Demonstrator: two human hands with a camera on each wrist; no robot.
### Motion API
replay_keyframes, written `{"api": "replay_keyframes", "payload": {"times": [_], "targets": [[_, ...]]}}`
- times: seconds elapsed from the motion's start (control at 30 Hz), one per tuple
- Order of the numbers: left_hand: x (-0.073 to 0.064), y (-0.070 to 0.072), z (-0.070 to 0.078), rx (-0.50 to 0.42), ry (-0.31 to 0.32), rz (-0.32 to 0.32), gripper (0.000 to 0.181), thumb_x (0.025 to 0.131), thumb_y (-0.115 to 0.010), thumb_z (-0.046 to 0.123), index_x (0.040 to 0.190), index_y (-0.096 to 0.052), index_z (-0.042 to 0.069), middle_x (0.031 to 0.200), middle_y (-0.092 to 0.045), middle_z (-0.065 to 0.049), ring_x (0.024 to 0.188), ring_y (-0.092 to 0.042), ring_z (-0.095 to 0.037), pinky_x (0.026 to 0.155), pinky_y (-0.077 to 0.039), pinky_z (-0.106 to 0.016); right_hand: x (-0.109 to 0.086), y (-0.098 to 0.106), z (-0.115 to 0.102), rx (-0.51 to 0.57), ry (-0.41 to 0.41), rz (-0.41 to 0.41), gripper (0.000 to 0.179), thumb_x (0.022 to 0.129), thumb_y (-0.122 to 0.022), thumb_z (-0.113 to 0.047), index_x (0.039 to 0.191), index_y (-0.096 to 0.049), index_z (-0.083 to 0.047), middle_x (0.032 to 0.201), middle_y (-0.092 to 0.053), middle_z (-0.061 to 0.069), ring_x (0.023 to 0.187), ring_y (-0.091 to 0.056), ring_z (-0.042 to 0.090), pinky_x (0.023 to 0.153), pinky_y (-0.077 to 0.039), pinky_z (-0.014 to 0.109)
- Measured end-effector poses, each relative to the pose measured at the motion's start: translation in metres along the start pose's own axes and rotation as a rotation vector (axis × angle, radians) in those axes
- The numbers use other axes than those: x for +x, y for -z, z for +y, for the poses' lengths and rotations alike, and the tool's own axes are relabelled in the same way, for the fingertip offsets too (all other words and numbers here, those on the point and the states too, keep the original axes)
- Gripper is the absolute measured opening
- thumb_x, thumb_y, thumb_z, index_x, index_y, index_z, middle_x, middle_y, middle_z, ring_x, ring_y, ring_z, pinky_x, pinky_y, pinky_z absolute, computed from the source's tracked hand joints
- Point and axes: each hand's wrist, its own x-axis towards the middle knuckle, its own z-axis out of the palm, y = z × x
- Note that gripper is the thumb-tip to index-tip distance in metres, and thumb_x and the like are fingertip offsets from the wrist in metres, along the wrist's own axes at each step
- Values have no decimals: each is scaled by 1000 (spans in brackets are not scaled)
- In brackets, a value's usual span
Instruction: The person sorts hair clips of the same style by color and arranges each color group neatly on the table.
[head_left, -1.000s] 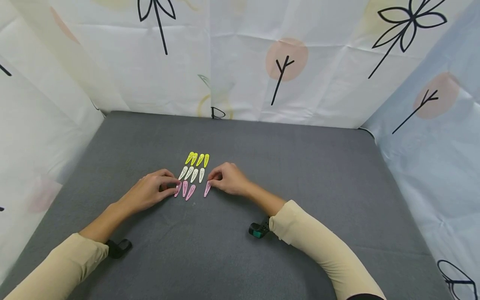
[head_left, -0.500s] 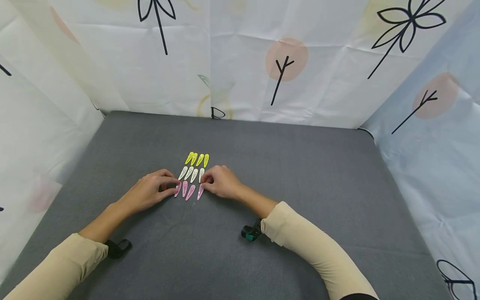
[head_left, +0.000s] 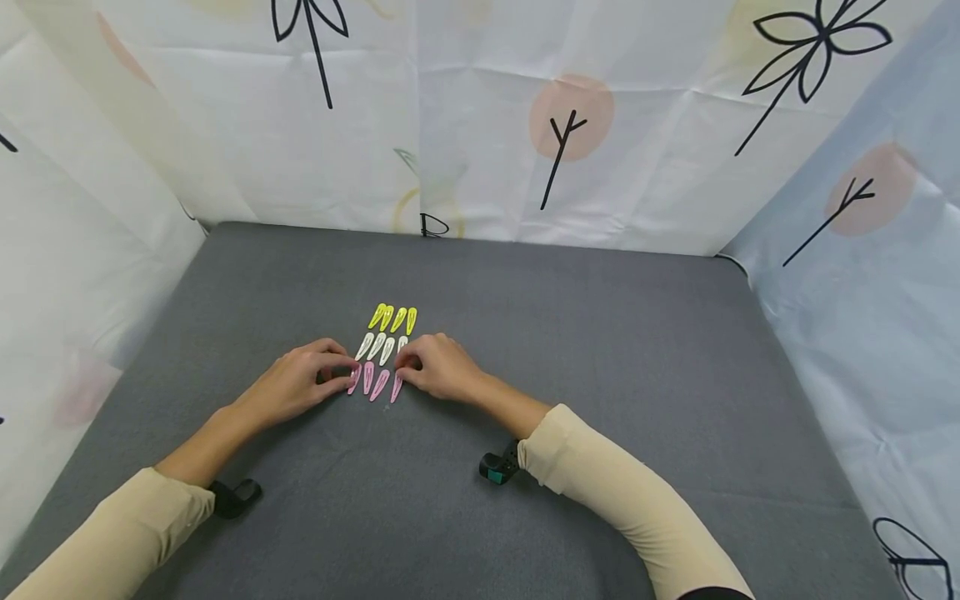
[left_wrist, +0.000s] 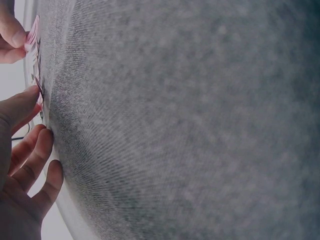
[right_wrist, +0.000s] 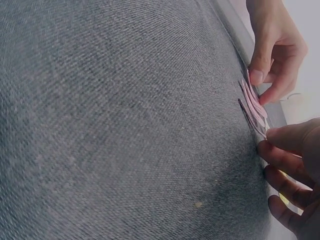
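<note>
Snap hair clips lie in three short rows in the head view. At the near row's left end, my left hand [head_left: 303, 379] pinches a pink hair clip [head_left: 352, 387] between thumb and index finger. My right hand [head_left: 442, 367] pinches the rightmost pink hair clip [head_left: 396, 390] at its upper end. Between them lie two more pink clips [head_left: 379, 386], slightly slanted. Behind is a row of white clips [head_left: 377, 346], the rightmost partly covered by my right fingers. Farthest back are the yellow clips [head_left: 400, 319]. In the right wrist view, the pink clips [right_wrist: 255, 102] overlap edge-on beside my fingertips.
A grey cloth-covered table [head_left: 600, 350] carries the clips left of its middle. Patterned white fabric [head_left: 480, 125] hangs along the back and both sides. A black wrist device [head_left: 498, 465] is worn on the right arm, another [head_left: 236, 498] on the left.
My right hand has moved left with the rightmost pink hair clip, bringing it close to the other pink ones. My left hand has stayed in place.
</note>
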Motion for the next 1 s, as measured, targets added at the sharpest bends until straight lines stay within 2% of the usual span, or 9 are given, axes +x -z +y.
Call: {"api": "replay_keyframes", "payload": {"times": [0.33,0.5,0.63,0.73,0.9,1.0], "targets": [[-1,1,1,5,11,-16,24,86,-79,17,109,-76,9,102,-63,-3,81,-55,-14,69,-46,-35,-4,2,5,50,34,7,8,93,-72,-17,96,-77,-11,84,-72,-5,73,-59,2,69,-45,22],[-2,2,1,2,10,-16,23,87,-79,18,108,-76,10,102,-63,-2,81,-55,-13,68,-45,-34,-11,12,11,54,28,28,11,92,-72,-15,101,-76,-9,90,-72,-3,80,-62,6,74,-47,24],[-3,4,0,-14,4,7,20,86,-79,18,105,-77,12,102,-63,1,80,-55,-11,67,-46,-33,-19,29,17,21,23,68,18,93,-71,-16,108,-74,-5,99,-73,3,91,-66,13,83,-50,28],[-3,9,0,-31,5,39,18,86,-80,18,104,-77,13,103,-64,2,78,-56,-10,66,-46,-34,-28,46,26,-49,25,103,23,94,-70,-17,112,-72,-3,106,-72,6,97,-66,18,86,-50,33],[1,21,-5,-21,12,103,20,85,-79,13,104,-76,9,104,-65,-2,78,-59,-12,67,-48,-36,-51,79,53,-188,2,189,31,96,-67,-22,121,-68,-4,117,-68,10,102,-65,24,85,-51,42],[5,29,-10,-5,14,146,20,85,-79,11,104,-76,7,103,-65,-5,78,-60,-15,66,-48,-38,-67,99,73,-241,-52,238,36,96,-67,-26,127,-65,-6,126,-64,12,105,-64,27,84,-50,46]]}}
